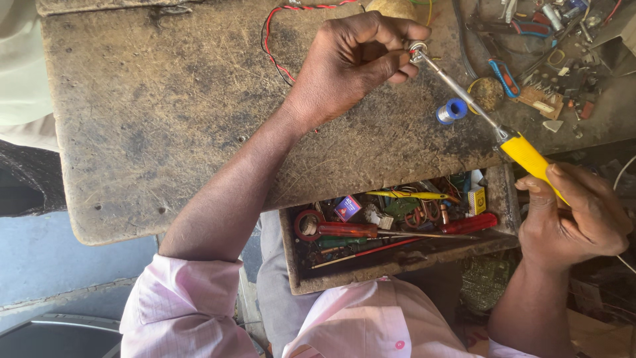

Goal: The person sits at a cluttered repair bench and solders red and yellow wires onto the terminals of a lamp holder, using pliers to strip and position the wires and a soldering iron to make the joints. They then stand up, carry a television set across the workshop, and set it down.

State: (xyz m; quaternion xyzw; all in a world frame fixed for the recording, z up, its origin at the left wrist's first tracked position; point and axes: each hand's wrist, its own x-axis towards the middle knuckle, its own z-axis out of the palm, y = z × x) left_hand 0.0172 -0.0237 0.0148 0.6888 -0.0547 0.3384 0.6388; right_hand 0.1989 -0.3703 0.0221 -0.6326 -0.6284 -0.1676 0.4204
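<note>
My left hand (pixel 354 63) is closed over the far part of a worn wooden table (pixel 165 113), pinching a small round metal part (pixel 417 50) between thumb and fingers. My right hand (pixel 573 215) grips the yellow handle of a soldering iron (pixel 530 158). Its long metal shaft runs up and to the left, and its tip touches the small metal part. A red and black wire (pixel 268 40) runs from under my left hand toward the table's far edge.
An open wooden drawer (pixel 301 278) below the table holds red-handled screwdrivers (pixel 348 230), a yellow tool and small boxes. A blue solder spool (pixel 452 111) lies near the iron's shaft. Pliers, cutters and electronic scraps (pixel 540 99) clutter the far right.
</note>
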